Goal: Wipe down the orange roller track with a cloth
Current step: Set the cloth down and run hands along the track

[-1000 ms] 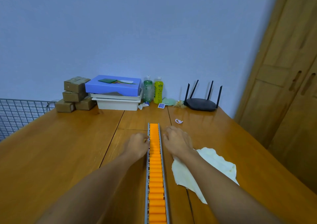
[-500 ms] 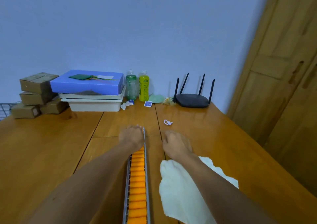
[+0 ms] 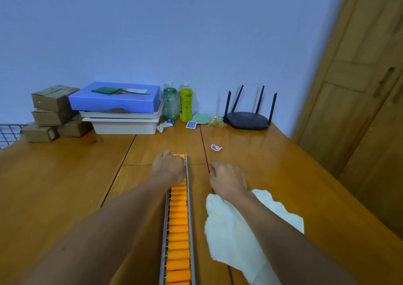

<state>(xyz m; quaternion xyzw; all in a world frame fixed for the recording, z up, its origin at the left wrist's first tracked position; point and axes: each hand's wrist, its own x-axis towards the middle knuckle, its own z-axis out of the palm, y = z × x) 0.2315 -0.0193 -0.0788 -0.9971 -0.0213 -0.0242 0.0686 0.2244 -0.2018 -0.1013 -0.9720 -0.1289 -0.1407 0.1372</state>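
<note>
The orange roller track [image 3: 178,230], in a grey metal frame, runs down the middle of the wooden table [image 3: 65,186] from its far end towards me. My left hand [image 3: 169,167] lies over that far end with its fingers curled around it. My right hand [image 3: 227,180] rests on the table to the right of the track and apart from it, holding nothing. A white cloth [image 3: 231,230] lies crumpled on the table beside the track, partly under my right forearm.
At the back stand stacked cardboard boxes [image 3: 52,112], a blue box [image 3: 115,97] on white trays, two bottles [image 3: 177,101] and a black router [image 3: 247,120]. A small white loop [image 3: 216,147] lies beyond my right hand. A wire grid [image 3: 9,132] is at the left and wooden doors [image 3: 359,110] at the right.
My right hand let go of the track's right side and moved right onto the table. My left hand slid up over the far end. The view turned right.
</note>
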